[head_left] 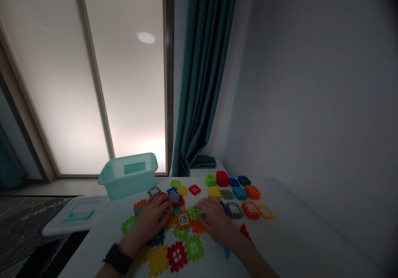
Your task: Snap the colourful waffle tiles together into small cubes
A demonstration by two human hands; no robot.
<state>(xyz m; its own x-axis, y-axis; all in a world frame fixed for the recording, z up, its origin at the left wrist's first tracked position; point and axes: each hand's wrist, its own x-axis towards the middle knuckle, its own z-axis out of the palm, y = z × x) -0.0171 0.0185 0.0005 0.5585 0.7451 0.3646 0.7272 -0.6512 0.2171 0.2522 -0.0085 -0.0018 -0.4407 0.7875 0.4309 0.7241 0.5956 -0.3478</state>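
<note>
My left hand [154, 215], with a dark watch [118, 258] on its wrist, lies over a spread of notched plastic building tiles. Its fingers and thumb are apart, and a bit of green shows in the gap between them. My right hand [214, 218] pinches a green building tile [194, 214] between thumb and fingers. Between the hands sits an orange tile with a white window [183, 219]. Closer to me lie a red window tile [177, 256], a green window tile [194, 248] and a yellow tile [158, 260].
Stacks of tiles sorted by colour, among them a red stack [222, 179] and an orange stack [251, 210], stand at the right on the white table [298, 228]. A teal bin [132, 187] and its clear lid [76, 213] are at the left. A curtain [202, 83] hangs behind.
</note>
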